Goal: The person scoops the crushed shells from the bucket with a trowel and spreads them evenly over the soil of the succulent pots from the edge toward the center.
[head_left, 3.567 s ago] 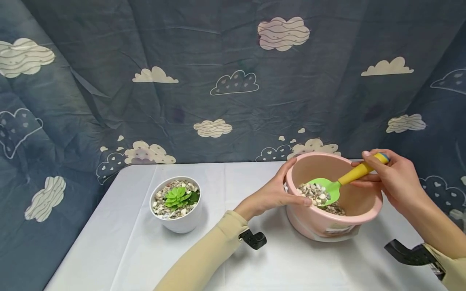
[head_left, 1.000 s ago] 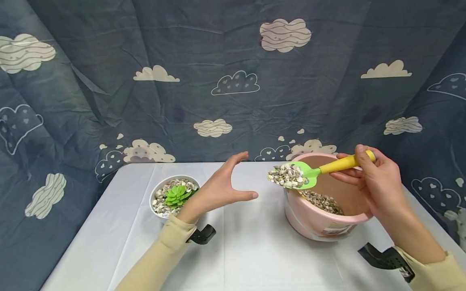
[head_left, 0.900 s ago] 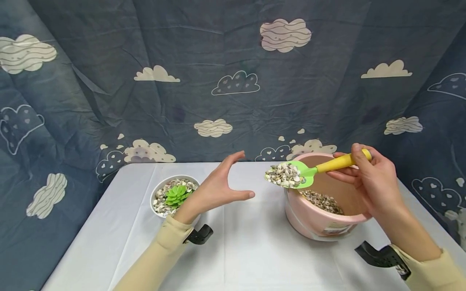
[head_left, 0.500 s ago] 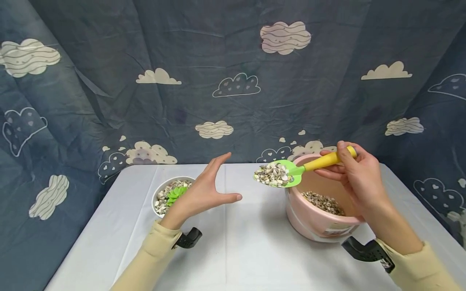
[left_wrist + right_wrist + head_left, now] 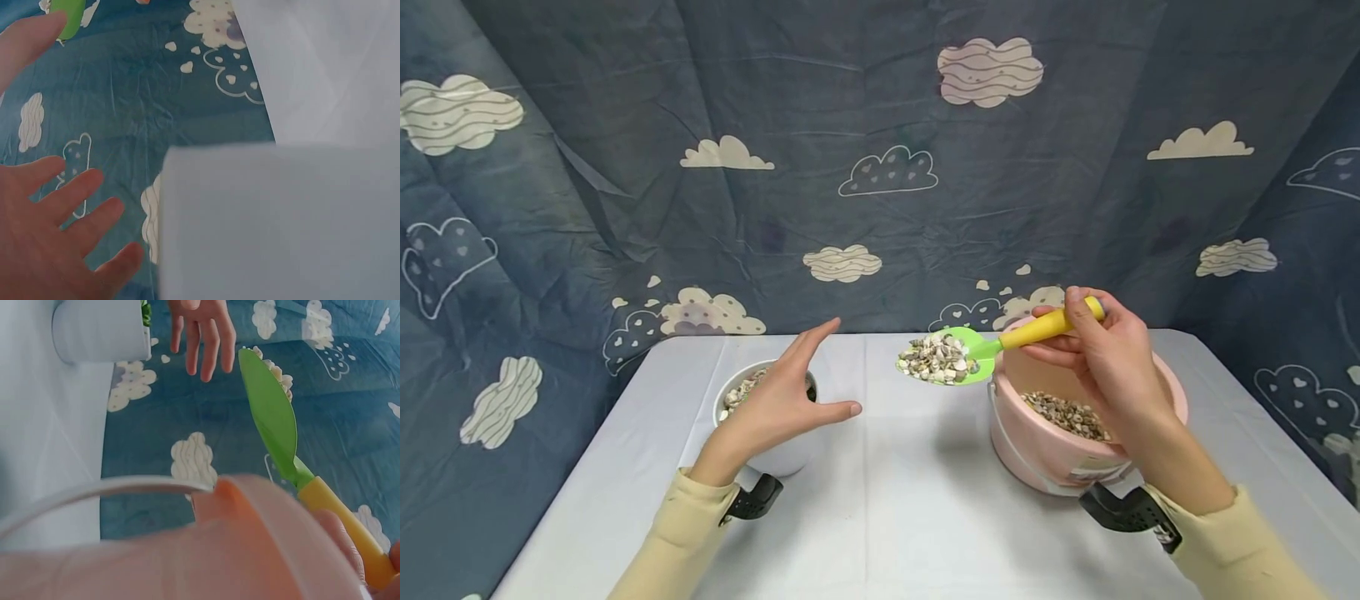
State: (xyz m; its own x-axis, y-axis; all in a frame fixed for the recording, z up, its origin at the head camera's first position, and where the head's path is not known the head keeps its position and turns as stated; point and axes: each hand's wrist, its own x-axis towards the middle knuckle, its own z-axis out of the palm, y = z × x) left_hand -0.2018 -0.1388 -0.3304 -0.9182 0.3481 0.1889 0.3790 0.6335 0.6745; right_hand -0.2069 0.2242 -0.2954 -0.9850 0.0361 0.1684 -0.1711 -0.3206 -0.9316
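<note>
My right hand (image 5: 1112, 358) grips the yellow handle of a green-bladed trowel (image 5: 987, 360). Small mixed pebbles (image 5: 934, 358) are heaped on the blade, which is held level just left of a pink bucket (image 5: 1037, 454). More pebbles (image 5: 1067, 417) lie in the bottom of that bucket. With fingers and thumb spread apart, my left hand (image 5: 767, 412) hovers in front of a white pot (image 5: 782, 458) and holds nothing. Pebbles fill the pot too. Its green succulent is mostly behind the hand, though a leaf (image 5: 146, 314) shows in the right wrist view.
A white cloth (image 5: 880, 517) covers the table. Behind it hangs a dark blue curtain (image 5: 880, 100) printed with clouds. The bucket's wire handle (image 5: 1011, 437) hangs down along its side. Dark camera mounts (image 5: 756, 497) sit on both wrists.
My left hand has let go of the bucket rim and moved left to the pot. My right hand has lifted the loaded trowel out of the bucket and carried it left.
</note>
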